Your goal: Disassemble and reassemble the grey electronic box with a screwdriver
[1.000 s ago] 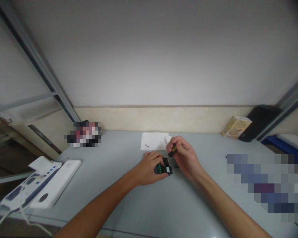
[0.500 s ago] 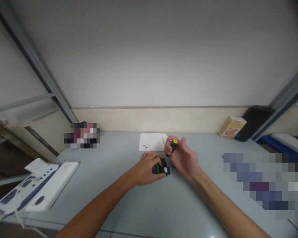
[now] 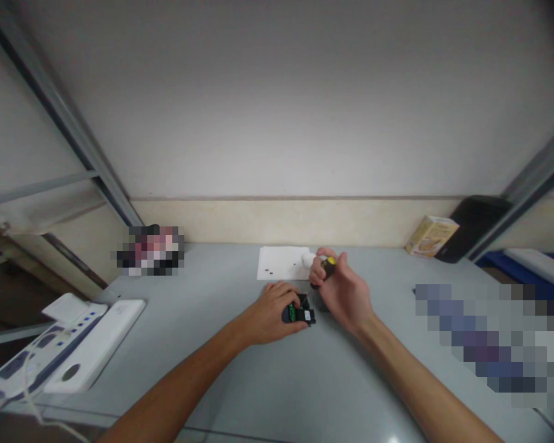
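My left hand [image 3: 274, 312] is closed around a small black electronic device [image 3: 305, 315] with a bare green circuit board and a pale label, holding it at the table surface. In my right hand [image 3: 344, 289] is a screwdriver [image 3: 329, 266] with a black and yellow handle, tilted so that its thin shaft points down and left to the device. Whether the tip sits on a screw is too small to tell. Just behind both hands lies a white sheet of paper [image 3: 277, 263] with several tiny dark pieces on it. A round white object [image 3: 308, 260] is partly hidden by my right fingers.
At the left edge of the grey table [image 3: 189, 369] lie a power strip [image 3: 46, 347] with cables and a white flat slab [image 3: 96, 344]. A yellow box [image 3: 431, 237] and a black panel [image 3: 473, 227] stand at the back right. Blurred items flank both sides.
My right hand has shifted slightly right, and the screwdriver handle leans further to the right. More of the round white object shows. My left hand and the device stay put.
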Motion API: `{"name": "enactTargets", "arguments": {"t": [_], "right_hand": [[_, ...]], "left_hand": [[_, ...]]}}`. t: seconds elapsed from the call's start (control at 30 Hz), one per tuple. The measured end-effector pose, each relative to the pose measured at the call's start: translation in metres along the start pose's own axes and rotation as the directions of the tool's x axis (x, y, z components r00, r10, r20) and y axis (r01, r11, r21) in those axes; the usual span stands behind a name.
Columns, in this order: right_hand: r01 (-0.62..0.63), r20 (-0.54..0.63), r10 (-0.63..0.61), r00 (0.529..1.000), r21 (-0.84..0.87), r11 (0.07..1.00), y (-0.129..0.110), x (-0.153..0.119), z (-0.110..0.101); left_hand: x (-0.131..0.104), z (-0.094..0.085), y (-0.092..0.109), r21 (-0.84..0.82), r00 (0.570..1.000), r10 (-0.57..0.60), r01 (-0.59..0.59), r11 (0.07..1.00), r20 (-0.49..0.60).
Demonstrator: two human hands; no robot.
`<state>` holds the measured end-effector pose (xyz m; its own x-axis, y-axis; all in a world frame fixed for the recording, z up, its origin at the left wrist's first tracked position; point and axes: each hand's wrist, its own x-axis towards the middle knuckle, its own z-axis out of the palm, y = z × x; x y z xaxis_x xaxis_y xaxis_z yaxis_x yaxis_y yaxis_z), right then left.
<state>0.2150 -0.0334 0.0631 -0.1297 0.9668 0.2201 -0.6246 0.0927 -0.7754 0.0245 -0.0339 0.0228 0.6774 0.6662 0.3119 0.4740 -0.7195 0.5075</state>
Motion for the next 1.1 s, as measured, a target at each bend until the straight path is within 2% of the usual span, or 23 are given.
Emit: {"name": "enactTargets", "arguments": {"t": [0.2,0.33,0.43,0.53,0.67,0.8,0.93,1.1], "right_hand": [[0.028,0.044,-0.025,0.999,-0.071,0.997,-0.004,-0.002,0.003],[0.064,0.115,-0.043,0.992,-0.19,0.98,0.001,-0.007,0.01],[0.074,0.12,-0.043,0.992,-0.271,0.96,0.005,-0.009,0.011],[0.06,0.106,-0.038,0.994,-0.22,0.974,0.006,-0.007,0.01],[-0.029,0.086,0.038,0.996,-0.097,0.995,0.0,-0.004,0.01],[0.022,0.095,-0.011,0.995,-0.113,0.993,-0.005,-0.006,0.011],[0.017,0.124,-0.006,0.992,-0.09,0.996,-0.003,-0.007,0.01],[0.047,0.034,-0.045,0.998,-0.059,0.997,0.001,-0.002,0.007]], "left_hand": [[0.0,0.002,-0.003,0.0,1.0,0.005,-0.005,1.0,-0.014],[-0.001,0.006,-0.006,0.001,0.999,0.002,-0.002,1.0,-0.035],[-0.001,0.006,-0.006,-0.007,1.0,-0.001,0.001,1.0,-0.03],[0.0,0.004,-0.004,-0.016,1.0,-0.012,0.012,1.0,-0.012],[0.001,0.002,-0.001,-0.014,0.999,-0.042,0.042,0.999,-0.012],[0.001,0.002,-0.002,-0.004,0.999,-0.032,0.032,0.999,-0.011],[0.001,0.003,-0.004,-0.014,1.0,-0.019,0.019,1.0,-0.024],[0.001,0.001,-0.003,-0.048,1.0,-0.032,0.032,0.998,0.001]]}}
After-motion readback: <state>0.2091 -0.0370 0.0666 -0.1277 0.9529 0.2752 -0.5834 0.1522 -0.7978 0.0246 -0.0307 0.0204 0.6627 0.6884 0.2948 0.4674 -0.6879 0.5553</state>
